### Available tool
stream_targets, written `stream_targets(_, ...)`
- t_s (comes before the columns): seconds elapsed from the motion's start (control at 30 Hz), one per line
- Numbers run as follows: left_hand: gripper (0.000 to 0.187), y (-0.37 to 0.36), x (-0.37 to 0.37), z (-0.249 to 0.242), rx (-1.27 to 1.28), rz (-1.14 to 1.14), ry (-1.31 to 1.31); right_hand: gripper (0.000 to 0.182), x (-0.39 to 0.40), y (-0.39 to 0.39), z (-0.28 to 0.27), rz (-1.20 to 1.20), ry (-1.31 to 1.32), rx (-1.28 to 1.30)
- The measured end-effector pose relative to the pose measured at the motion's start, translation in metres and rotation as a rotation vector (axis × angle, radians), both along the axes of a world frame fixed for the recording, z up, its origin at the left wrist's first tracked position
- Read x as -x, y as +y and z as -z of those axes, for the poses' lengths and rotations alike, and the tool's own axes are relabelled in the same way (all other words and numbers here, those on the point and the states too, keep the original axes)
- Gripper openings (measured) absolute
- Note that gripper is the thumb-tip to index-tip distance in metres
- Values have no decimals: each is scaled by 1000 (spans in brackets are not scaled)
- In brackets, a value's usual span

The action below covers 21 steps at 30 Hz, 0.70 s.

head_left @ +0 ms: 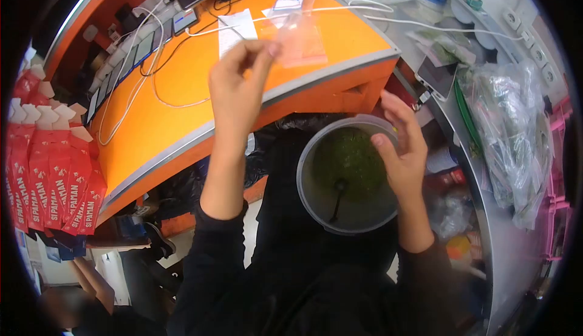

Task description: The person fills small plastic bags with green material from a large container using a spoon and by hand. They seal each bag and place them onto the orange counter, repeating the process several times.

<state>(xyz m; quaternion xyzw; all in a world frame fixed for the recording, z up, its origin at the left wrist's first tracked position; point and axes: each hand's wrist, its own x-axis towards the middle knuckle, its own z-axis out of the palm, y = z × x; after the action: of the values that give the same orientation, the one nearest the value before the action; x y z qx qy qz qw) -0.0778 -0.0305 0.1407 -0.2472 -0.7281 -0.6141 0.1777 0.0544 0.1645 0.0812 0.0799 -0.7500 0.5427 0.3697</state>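
Observation:
My left hand (237, 90) is raised over the front edge of the orange counter, thumb and fingertips pinched on a clear plastic bag (299, 35). The bag is see-through, and the orange surface shows behind it. My right hand (402, 147) is beside the bucket's right rim, fingers spread and holding nothing. Between my legs stands a translucent plastic bucket (305, 193) with green, leafy-looking contents (349, 154). A dark-handled utensil (337, 202) rests in it, leaning toward me.
White papers (238, 32), cables and several phones (144, 50) lie on the orange counter (182, 81). Red printed boxes (54, 178) stack at left. On the grey side counter (516, 257) are clear plastic bags (507, 135) and a dark device (436, 76). Another person (85, 305) is at lower left.

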Motion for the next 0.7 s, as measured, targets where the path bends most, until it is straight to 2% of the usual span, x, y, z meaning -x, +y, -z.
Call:
stream_targets(0.03, 15, 6, -21, 5, -149, 162, -183, 55, 1, -5, 4, -82, -35, 142)
stream_targets(0.1, 13, 16, -44, 52, -312, 561, -524, 68, 4, -16, 12, -221, -89, 450)
stream_targets(0.17, 13, 26, -68, 82, -441, 738, -815, 66, 3, -20, 17, -347, -180, 648)
stream_targets(0.2, 13, 31, -74, 88, -493, 718, -877, 61, -3, -15, 21, -401, -273, 704)
stream_targets(0.27, 13, 35, -86, 99, -604, 662, -1006, 59, -7, -6, 28, -407, -412, 596)
stream_targets(0.33, 12, 27, -82, 124, -524, 736, -1045, 54, -12, 1, 34, -403, -545, 553)
stream_targets(0.4, 10, 27, -81, 133, -476, 753, -1103, 48, -10, 3, 37, 169, -263, -149)
stream_targets(0.47, 9, 30, -83, 146, -476, 708, -1069, 31, -13, -5, 30, 497, 25, -539)
stream_targets(0.57, 8, 36, -87, 147, -481, 670, -1078, 20, -26, -21, 54, 132, -263, -316)
stream_targets(0.6, 8, 38, -87, 145, -485, 663, -1089, 14, -28, -25, 50, 123, -392, -100)
stream_targets(0.7, 9, 38, -89, 145, -446, 620, -1098, 16, -27, -23, 62, 193, -335, -296)
